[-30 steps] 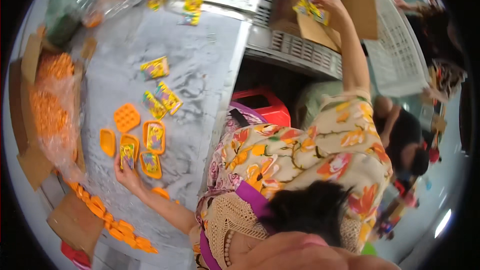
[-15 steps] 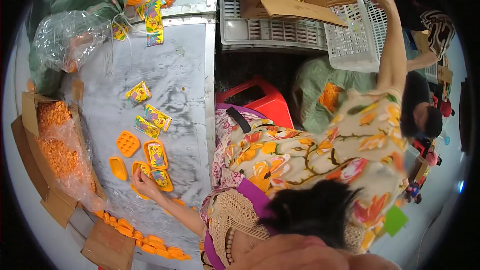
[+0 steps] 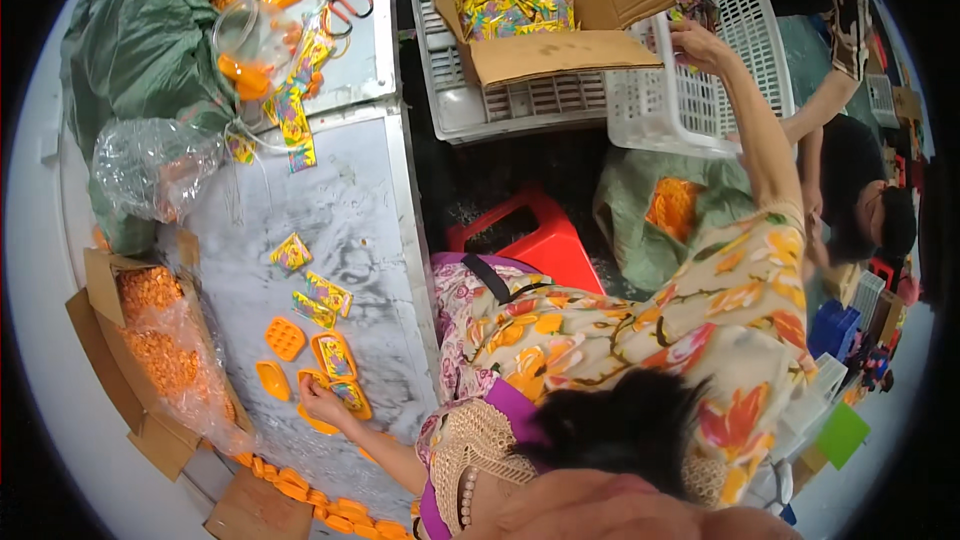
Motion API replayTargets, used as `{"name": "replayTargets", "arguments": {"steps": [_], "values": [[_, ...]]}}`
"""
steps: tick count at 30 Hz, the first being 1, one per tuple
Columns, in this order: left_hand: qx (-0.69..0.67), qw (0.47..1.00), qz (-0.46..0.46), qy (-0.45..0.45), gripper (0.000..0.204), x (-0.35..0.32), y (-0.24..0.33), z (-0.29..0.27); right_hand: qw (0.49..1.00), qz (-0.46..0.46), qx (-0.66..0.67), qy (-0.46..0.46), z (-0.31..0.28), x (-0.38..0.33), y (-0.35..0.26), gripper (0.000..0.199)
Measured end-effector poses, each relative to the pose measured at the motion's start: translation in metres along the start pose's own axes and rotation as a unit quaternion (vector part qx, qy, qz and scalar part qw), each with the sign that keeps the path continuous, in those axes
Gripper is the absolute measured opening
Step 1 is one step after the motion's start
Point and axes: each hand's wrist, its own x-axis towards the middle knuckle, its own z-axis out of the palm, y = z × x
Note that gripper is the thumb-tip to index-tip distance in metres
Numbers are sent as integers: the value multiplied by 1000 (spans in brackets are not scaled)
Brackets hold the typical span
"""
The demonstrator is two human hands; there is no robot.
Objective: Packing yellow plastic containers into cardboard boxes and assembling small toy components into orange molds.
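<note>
My left hand (image 3: pixel 326 404) is over the table at lower left. Its fingers are closed at the edge of a small orange tray (image 3: pixel 313 377), partly hidden by the hand. Beside it, two orange trays hold colourful packets: one tray (image 3: pixel 335 356) just beyond the hand, another (image 3: pixel 351 400) to its right. An orange mould with round hollows (image 3: pixel 285 338) and a plain orange piece (image 3: pixel 272 380) lie to the left. At upper right, my right arm stretches out and my right hand (image 3: pixel 703 48) has its fingers curled at the rim of a white plastic basket (image 3: pixel 642 100).
A cardboard box of packets (image 3: pixel 560 60) stands on a white crate (image 3: pixel 450 120). Loose packets (image 3: pixel 291 251) lie on the table. Small orange pieces fill another box (image 3: pixel 160 340). Scissors (image 3: pixel 345 12) lie at the back. A red stool (image 3: pixel 545 230) and a co-worker (image 3: pixel 850 170) are right.
The whole view has shifted, so the table and boxes sit lower. My right hand has come nearer along the basket's rim. My left hand stays at the same orange trays.
</note>
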Motion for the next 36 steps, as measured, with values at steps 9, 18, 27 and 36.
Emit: {"name": "replayTargets", "arguments": {"steps": [9,18,27,36], "values": [[38,998,-58,-11,20,25,8,-18,952,-49,-287,97,-77,114,39,58],[-29,997,-66,-5,23,21,10,-81,798,-1,-564,213,-30,172,59,115],[-18,996,-88,-12,21,6,8,-100,758,-190,-583,224,-87,242,134,111],[29,990,-133,-35,29,-29,10,-94,716,-325,-581,211,-2,206,112,98]]}}
